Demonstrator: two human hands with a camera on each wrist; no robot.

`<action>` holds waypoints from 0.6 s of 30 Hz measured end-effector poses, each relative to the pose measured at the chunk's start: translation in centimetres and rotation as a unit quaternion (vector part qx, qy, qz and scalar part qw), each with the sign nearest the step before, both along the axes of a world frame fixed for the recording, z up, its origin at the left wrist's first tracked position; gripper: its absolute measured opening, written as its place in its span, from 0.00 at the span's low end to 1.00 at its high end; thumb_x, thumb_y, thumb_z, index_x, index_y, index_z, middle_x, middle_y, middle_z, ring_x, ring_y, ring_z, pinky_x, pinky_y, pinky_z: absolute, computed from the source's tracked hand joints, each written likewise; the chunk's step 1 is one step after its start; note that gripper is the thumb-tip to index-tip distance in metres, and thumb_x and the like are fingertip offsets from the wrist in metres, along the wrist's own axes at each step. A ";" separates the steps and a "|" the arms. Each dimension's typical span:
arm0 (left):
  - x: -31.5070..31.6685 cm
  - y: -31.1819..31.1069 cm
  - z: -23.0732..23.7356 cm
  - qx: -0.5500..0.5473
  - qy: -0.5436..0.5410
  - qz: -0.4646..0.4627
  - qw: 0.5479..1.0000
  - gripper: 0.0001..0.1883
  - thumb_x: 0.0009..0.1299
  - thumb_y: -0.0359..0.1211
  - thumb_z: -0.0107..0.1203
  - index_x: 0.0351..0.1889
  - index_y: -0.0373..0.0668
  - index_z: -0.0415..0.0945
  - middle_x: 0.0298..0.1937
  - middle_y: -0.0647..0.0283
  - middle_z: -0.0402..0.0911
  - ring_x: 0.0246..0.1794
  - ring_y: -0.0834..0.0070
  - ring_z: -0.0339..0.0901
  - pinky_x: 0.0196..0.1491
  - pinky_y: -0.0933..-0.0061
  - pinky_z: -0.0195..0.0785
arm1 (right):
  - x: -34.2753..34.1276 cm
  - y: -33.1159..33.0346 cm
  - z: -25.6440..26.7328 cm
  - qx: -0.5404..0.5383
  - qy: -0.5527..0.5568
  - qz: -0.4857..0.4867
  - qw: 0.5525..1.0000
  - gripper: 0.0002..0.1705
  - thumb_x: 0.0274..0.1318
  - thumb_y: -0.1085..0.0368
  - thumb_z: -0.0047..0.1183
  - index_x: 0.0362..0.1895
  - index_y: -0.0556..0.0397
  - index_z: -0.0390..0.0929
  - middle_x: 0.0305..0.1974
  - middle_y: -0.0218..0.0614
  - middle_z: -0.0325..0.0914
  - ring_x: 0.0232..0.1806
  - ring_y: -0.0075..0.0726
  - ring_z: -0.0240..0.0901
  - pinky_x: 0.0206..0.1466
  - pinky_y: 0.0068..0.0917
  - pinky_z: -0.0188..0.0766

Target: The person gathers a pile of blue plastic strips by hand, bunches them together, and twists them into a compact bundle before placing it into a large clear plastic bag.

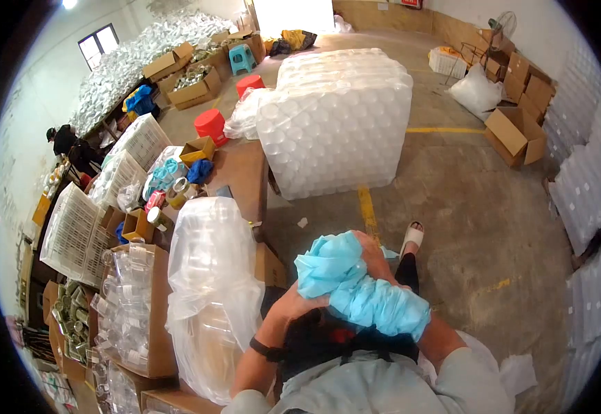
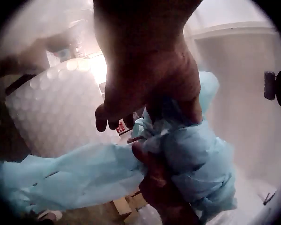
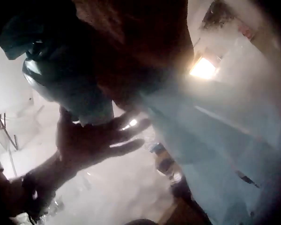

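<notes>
Crinkled light-blue plastic sheeting [image 1: 331,265] is bunched between the hands in the head view. More of it wraps the right forearm like a gathered sleeve. My left hand [image 1: 299,305] grips the bunch from the left, its thumb on the plastic in the left wrist view and its fingers reaching past it. My right hand [image 1: 371,254] is partly hidden behind the bunch and holds the sheeting where it draws together. In the left wrist view, a long loose length of the sheeting [image 2: 84,176] trails away from the right hand [image 2: 161,187].
A bagged block of clear round containers [image 1: 335,131] stands ahead on the floor. To the left are a brown table [image 1: 245,172], a plastic-wrapped stack [image 1: 207,297], and boxes of clear containers [image 1: 131,303]. An open carton [image 1: 514,134] sits at right. Another person [image 1: 72,145] is far left.
</notes>
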State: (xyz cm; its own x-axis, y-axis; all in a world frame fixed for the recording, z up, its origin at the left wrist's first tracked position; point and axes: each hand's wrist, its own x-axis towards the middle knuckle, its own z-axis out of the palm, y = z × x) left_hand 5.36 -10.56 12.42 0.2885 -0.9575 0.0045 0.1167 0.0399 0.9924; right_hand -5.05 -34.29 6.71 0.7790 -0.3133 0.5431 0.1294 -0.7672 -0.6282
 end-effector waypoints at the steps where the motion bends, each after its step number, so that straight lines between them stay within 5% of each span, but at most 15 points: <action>1: 0.2 0.1 -0.1 0.004 -0.007 0.001 1.000 0.43 0.63 0.38 0.76 0.74 0.38 0.67 0.69 0.58 0.77 0.68 0.65 0.74 0.72 0.60 0.65 | 0.2 -0.8 -1.6 -0.001 0.000 0.001 1.000 0.24 0.62 0.66 0.58 0.62 0.60 0.78 0.65 0.51 0.75 0.71 0.60 0.67 0.72 0.50 0.65; 3: 0.6 0.2 0.2 0.000 -0.020 -0.019 1.000 0.43 0.62 0.37 0.77 0.74 0.39 0.67 0.70 0.58 0.77 0.69 0.64 0.74 0.72 0.60 0.65 | 0.4 -2.1 -3.9 0.113 0.115 0.146 0.976 0.25 0.61 0.63 0.59 0.61 0.58 0.80 0.65 0.51 0.75 0.70 0.62 0.67 0.72 0.52 0.65; 6: 1.0 1.0 -0.3 0.030 -0.004 -0.051 0.998 0.45 0.61 0.36 0.79 0.74 0.39 0.67 0.70 0.58 0.76 0.69 0.64 0.73 0.72 0.59 0.65 | -2.7 0.9 5.0 0.062 0.208 0.178 0.960 0.26 0.61 0.59 0.61 0.61 0.56 0.81 0.63 0.52 0.75 0.66 0.63 0.69 0.70 0.52 0.66; 10: 0.9 1.4 -2.1 0.015 0.011 -0.065 0.998 0.40 0.62 0.36 0.77 0.71 0.38 0.69 0.64 0.59 0.79 0.63 0.65 0.76 0.68 0.61 0.68 | -2.5 0.6 0.9 0.108 0.262 0.167 0.944 0.26 0.65 0.58 0.61 0.64 0.53 0.77 0.55 0.54 0.82 0.62 0.58 0.75 0.65 0.42 0.70; 11: 0.8 1.2 -2.3 -0.026 -0.043 -0.052 0.997 0.43 0.60 0.36 0.79 0.72 0.38 0.69 0.65 0.59 0.79 0.65 0.65 0.75 0.69 0.60 0.67 | -1.8 1.6 4.9 0.124 0.425 0.134 0.887 0.31 0.66 0.57 0.60 0.70 0.51 0.73 0.62 0.47 0.79 0.67 0.53 0.73 0.70 0.40 0.68; 16: -0.9 0.5 0.3 -0.121 -0.074 -0.019 0.990 0.45 0.59 0.37 0.80 0.73 0.38 0.68 0.69 0.58 0.76 0.69 0.64 0.72 0.72 0.59 0.63 | -2.7 2.3 3.4 0.180 0.344 0.134 0.912 0.30 0.66 0.56 0.60 0.69 0.51 0.73 0.63 0.45 0.79 0.67 0.51 0.73 0.69 0.41 0.69; 18: -1.2 0.0 1.7 -0.170 -0.181 -0.019 0.969 0.47 0.56 0.37 0.81 0.72 0.38 0.68 0.69 0.56 0.75 0.70 0.64 0.71 0.72 0.59 0.62 | -2.6 2.6 2.6 0.230 0.318 0.130 0.911 0.30 0.66 0.56 0.60 0.69 0.51 0.74 0.63 0.45 0.78 0.67 0.50 0.73 0.69 0.41 0.69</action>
